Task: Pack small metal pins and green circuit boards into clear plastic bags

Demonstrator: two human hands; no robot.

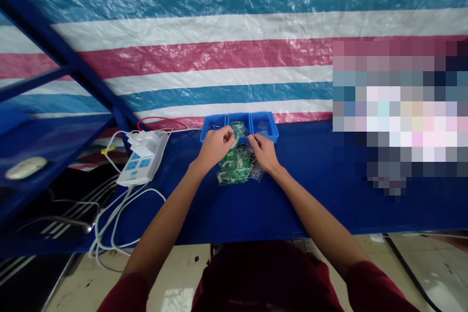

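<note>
My left hand (218, 145) is closed in a pinch above the left part of a heap of small green-tinted clear plastic bags (236, 165). What its fingers hold, if anything, is too small to make out. My right hand (264, 151) is also closed, thumb against fingers, by the heap's right side, and its contents cannot be told either. Just behind both hands stand three joined blue bins: the left bin (209, 121), the middle bin (239, 116) with green bags in it, and the right bin (272, 124) with some clear small items inside.
All this rests on a blue table (307, 195). To the left lies a white power strip (141, 168) with plugs and looped white cables (115, 226). A blue metal frame (91, 85) rises there, with a white computer mouse (26, 167) beyond. Striped plastic sheeting (219, 53) hangs behind. The right side is pixelated.
</note>
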